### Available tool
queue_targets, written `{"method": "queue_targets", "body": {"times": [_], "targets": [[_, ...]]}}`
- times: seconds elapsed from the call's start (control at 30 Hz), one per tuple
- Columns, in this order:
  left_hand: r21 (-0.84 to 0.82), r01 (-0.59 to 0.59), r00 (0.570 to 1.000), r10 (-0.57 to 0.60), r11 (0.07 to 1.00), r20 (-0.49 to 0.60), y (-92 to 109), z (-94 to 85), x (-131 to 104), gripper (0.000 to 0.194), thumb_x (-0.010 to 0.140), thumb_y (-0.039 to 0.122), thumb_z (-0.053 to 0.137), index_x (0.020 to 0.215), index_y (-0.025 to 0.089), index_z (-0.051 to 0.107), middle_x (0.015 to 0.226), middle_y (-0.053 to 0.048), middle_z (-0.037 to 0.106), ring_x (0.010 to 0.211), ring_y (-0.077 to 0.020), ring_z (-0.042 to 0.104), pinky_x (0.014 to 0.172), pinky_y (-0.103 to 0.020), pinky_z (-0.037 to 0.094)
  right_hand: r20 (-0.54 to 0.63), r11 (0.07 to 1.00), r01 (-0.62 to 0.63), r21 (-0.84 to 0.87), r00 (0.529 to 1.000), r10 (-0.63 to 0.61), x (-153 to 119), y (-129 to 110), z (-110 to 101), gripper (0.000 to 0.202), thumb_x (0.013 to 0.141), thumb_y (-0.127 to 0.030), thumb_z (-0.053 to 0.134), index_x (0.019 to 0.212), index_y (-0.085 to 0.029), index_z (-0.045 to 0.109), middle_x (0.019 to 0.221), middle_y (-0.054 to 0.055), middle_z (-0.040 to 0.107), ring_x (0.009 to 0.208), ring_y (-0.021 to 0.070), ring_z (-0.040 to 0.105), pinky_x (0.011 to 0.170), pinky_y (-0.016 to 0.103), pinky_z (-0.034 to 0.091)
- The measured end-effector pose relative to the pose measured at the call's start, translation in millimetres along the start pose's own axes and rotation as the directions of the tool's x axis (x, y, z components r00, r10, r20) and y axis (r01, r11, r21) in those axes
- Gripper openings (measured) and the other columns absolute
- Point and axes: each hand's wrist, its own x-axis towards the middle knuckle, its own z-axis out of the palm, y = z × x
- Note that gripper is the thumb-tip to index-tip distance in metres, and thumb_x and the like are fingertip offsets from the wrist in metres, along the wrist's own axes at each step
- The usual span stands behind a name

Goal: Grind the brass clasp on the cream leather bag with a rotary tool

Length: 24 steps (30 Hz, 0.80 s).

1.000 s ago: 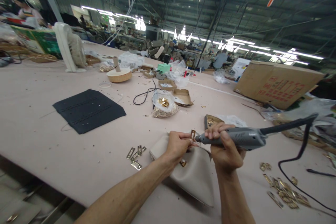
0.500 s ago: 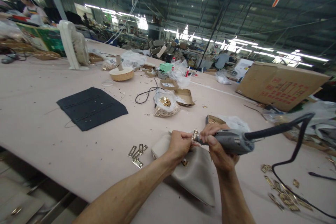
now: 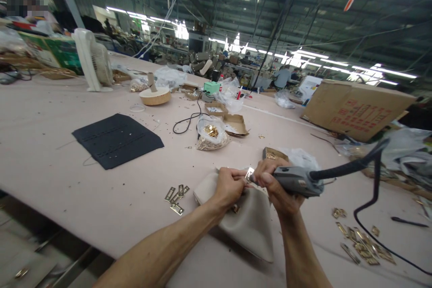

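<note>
My right hand (image 3: 276,189) is wrapped round a grey corded power tool (image 3: 297,180), which looks like an electric screwdriver. Its tip points left at a small shiny metal plate (image 3: 249,173). On the other side of that plate, my left hand (image 3: 231,186) pinches the upper edge of a grey leather-like bag piece (image 3: 253,225). The fingertips of both hands nearly meet there, so the exact contact of tip and plate is hidden. The bag piece slopes down to the table below my hands, with another bit of gold metal (image 3: 235,209) showing on it.
Loose metal plates (image 3: 176,208) lie left of the bag piece, and more gold hardware (image 3: 366,247) lies at right near the tool's black cord (image 3: 359,216). Beyond are a plastic bag of gold parts (image 3: 212,139), a black panel (image 3: 118,139), a fan (image 3: 92,60) and a large carton (image 3: 357,108).
The tool and right hand have shifted slightly left, and the cord has swung. The plate now catches a bright glint. Both hands keep their grip.
</note>
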Motion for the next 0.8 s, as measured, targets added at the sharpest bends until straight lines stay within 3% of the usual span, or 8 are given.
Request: {"method": "queue_targets", "body": {"times": [0.2,0.3,0.37,0.43,0.53,0.63,0.73,0.8], "targets": [[0.016,-0.014,1.0,0.015,1.0,-0.024,-6.8,0.3,2.6,0.024,0.072,0.0,0.066,0.088,0.008,0.081,0.072,-0.01,0.075,0.058,-0.0151,0.069,0.053,-0.018,0.051,0.02,0.995,-0.005,0.102,1.0,0.003,5.9,-20.0,-5.9,0.02,0.089,-0.03,0.073,0.078,-0.02,0.061,0.063,0.001,0.053,0.055,0.017,0.051,0.056,0.033,0.041],[-0.017,0.0,0.998,-0.001,1.0,-0.058,-12.8,0.5,9.4,0.024,0.071,-0.002,0.067,0.087,0.008,0.08,0.072,-0.01,0.075,0.06,-0.0175,0.072,0.055,-0.02,0.054,-0.157,0.976,0.064,0.206,0.987,-0.032,11.3,-43.1,-27.9,0.02,0.082,-0.036,0.073,0.08,-0.02,0.061,0.058,-0.003,0.044,0.052,0.0146,0.045,0.058,0.033,0.043],[-0.038,0.003,0.998,-0.005,0.999,-0.062,-15.3,0.3,12.1,0.021,0.071,0.002,0.072,0.091,0.008,0.079,0.077,-0.013,0.076,0.063,-0.0197,0.074,0.056,-0.02,0.055,-0.305,0.969,0.108,0.22,0.952,-0.037,10.7,-53.0,-55.9,0.025,0.074,-0.038,0.075,0.076,-0.019,0.06,0.057,-0.005,0.038,0.051,0.0124,0.041,0.056,0.031,0.043],[-0.06,-0.018,0.999,0.015,0.998,-0.048,-15.3,0.1,11.6,0.022,0.072,0.008,0.079,0.093,0.007,0.079,0.081,-0.016,0.077,0.067,-0.021,0.075,0.056,-0.018,0.054,-0.441,0.964,0.119,0.239,0.897,-0.002,3.7,-52.0,-92.9,0.029,0.066,-0.037,0.077,0.071,-0.017,0.057,0.057,-0.005,0.035,0.051,0.0106,0.037,0.054,0.028,0.043],[-0.071,-0.068,0.997,0.066,0.995,-0.038,-11.8,-0.1,6.3,0.029,0.068,0.021,0.088,0.092,0.006,0.078,0.078,-0.017,0.076,0.065,-0.0207,0.075,0.054,-0.017,0.052,-0.609,0.925,0.138,0.355,0.784,0.117,-19.8,-31.6,-155.0,0.027,0.054,-0.029,0.072,0.069,-0.017,0.053,0.06,-0.006,0.033,0.053,0.0096,0.039,0.052,0.026,0.046],[-0.06,-0.117,0.993,0.115,0.991,-0.03,-8.0,-1.3,1.9,0.037,0.067,0.034,0.092,0.087,0.007,0.078,0.079,-0.017,0.076,0.062,-0.0197,0.074,0.05,-0.016,0.049,-0.737,0.829,0.237,0.507,0.617,0.275,-52.0,-8.1,-205.2,0.021,0.055,-0.027,0.06,0.072,-0.02,0.05,0.065,-0.003,0.037,0.052,0.0126,0.044,0.048,0.031,0.049],[-0.042,-0.158,0.987,0.157,0.987,-0.02,-5.2,-1.0,2.8,0.045,0.068,0.046,0.091,0.086,0.007,0.077,0.082,-0.017,0.076,0.059,-0.0184,0.073,0.047,-0.015,0.048,-0.794,0.759,0.34,0.555,0.488,0.362,-78.5,-1.8,-218.4,0.007,0.072,-0.027,0.052,0.071,-0.023,0.046,0.065,-0.001,0.04,0.048,0.017,0.048,0.041,0.036,0.046],[-0.039,-0.188,0.982,0.187,0.981,-0.036,-1.7,3.5,1.7,0.051,0.065,0.05,0.092,0.085,0.007,0.076,0.082,-0.016,0.075,0.058,-0.0185,0.073,0.046,-0.016,0.048,-0.808,0.758,0.356,0.546,0.462,0.365,-85.9,-3.7,-197.2,0.017,0.086,-0.024,0.05,0.069,-0.023,0.049,0.066,0.002,0.044,0.047,0.0177,0.049,0.039,0.036,0.043]]}}
